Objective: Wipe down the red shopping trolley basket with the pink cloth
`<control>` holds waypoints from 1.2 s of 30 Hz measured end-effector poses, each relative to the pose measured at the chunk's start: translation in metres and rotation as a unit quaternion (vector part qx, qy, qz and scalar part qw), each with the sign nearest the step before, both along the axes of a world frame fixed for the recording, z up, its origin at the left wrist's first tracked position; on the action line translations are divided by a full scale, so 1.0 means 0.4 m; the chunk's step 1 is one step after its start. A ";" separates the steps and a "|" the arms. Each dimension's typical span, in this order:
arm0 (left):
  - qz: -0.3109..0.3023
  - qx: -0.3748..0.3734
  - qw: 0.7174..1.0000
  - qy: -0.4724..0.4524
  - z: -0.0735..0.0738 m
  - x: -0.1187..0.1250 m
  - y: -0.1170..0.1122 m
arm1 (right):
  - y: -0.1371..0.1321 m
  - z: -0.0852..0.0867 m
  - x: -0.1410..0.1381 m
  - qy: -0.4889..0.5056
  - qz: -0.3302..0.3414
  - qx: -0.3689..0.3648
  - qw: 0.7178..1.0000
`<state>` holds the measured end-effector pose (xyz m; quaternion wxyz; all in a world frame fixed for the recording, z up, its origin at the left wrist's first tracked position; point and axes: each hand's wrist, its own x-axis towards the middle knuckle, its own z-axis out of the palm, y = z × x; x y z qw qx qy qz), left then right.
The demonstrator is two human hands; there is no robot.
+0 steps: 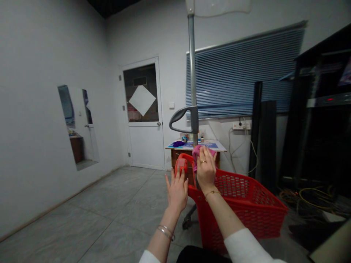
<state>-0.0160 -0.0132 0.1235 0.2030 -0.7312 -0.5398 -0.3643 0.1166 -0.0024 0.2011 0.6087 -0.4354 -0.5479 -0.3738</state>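
Pink cloth (195,157) is just off centre, toward 5 o'clock, at the grey pole (192,80). Right hand (206,168) holds it bunched under closed-up fingers. Left hand (177,193), at 7 o'clock from it, is spread, fingertips at the red handle (187,157); can't tell how firm the contact is. Red basket (263,212) at 4 o'clock. Wiping looks underway, not finished; can't tell which surfaces are done or left.

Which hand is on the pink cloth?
The right hand, wearing a gold ring, covers part of the cloth; the left hand is at the red handle.
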 end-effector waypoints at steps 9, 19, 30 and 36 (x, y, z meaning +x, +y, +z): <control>0.003 0.014 1.000 0.000 -0.002 -0.001 0.000 | -0.006 -0.063 0.005 -0.016 0.013 0.000 1.000; -0.009 0.028 0.999 0.014 0.004 -0.001 0.009 | 0.009 0.024 0.010 -0.025 -0.002 -0.009 1.000; -0.009 0.047 0.999 0.010 -0.007 0.001 0.016 | -0.010 -0.097 0.015 -0.046 -0.017 -0.001 0.999; -0.015 0.040 0.999 0.007 -0.002 0.002 0.012 | -0.004 -0.016 0.008 -0.028 -0.021 -0.004 0.999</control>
